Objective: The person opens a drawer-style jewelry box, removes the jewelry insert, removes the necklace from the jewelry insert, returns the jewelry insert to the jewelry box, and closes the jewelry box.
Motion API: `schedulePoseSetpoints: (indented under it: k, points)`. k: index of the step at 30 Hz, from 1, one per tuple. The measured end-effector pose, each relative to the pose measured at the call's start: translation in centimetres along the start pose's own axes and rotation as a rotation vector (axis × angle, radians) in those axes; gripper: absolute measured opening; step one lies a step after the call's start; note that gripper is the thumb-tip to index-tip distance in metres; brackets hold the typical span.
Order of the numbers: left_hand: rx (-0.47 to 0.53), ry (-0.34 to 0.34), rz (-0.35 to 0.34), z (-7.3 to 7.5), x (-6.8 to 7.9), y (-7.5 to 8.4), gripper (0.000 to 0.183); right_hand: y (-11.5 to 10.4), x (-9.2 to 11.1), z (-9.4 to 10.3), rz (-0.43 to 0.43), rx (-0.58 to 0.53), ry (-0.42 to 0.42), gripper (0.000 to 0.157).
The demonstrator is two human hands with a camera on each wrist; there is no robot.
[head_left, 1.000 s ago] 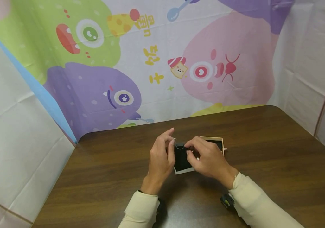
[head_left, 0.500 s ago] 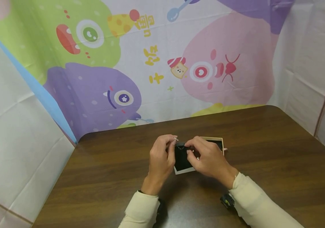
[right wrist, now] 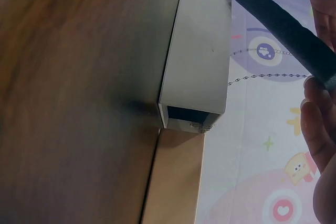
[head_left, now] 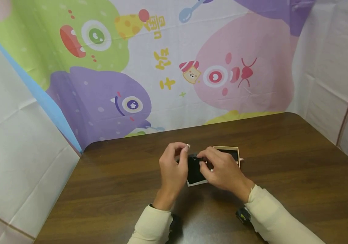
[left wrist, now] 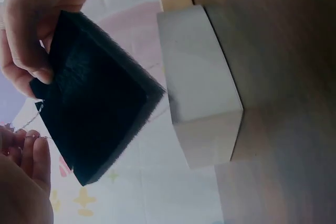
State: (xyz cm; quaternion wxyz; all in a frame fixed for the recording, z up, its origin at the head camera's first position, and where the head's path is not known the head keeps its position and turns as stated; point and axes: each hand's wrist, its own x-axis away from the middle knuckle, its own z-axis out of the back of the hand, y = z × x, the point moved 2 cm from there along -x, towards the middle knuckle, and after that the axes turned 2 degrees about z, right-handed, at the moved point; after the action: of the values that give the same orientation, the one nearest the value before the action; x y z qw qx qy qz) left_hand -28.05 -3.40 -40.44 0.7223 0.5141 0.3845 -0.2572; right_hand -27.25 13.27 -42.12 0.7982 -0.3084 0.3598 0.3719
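My left hand (head_left: 174, 166) pinches the small silver end of a thin chain (left wrist: 32, 119) between thumb and index finger. My right hand (head_left: 221, 167) grips a thin black foam pad (left wrist: 94, 93) by its edge, fingers on one face. The chain runs from the left fingertips to a notch in the pad's edge, and strands of it hang past the pad in the right wrist view. Below the pad stands a white box (right wrist: 197, 51) with a dark inside. A small silver bit of chain (right wrist: 202, 127) lies at the box's rim.
Right of the white box, against it, stands a tan box (head_left: 239, 154) with a black inside and a small tab at its right side. Both are on a brown wooden table (head_left: 116, 189). A printed cartoon cloth (head_left: 174, 67) hangs behind the table.
My left index finger has come down from a raised position to meet the thumb at the chain's end. The left hand then lifts slightly. My right hand and the boxes stay about where they were.
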Motion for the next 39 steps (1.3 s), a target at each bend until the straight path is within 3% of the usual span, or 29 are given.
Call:
schedulePoseSetpoints:
  k: [13, 18, 25, 39]
  points:
    - [0.261, 0.046, 0.316, 0.10, -0.19, 0.03, 0.007, 0.22, -0.05, -0.02, 0.003, 0.007, 0.007, 0.014]
    - [0.403, 0.059, 0.400, 0.11, -0.35, -0.01, 0.012, 0.12, -0.12, -0.02, 0.003, 0.013, 0.002, 0.014]
    - [0.493, 0.040, 0.443, 0.03, -0.35, -0.14, 0.013, -0.04, -0.01, -0.05, -0.002, 0.004, -0.004, 0.014]
    - [0.491, 0.019, 0.422, 0.10, -0.55, 0.06, 0.010, -0.07, 0.05, -0.14, -0.018, 0.005, -0.004, 0.023]
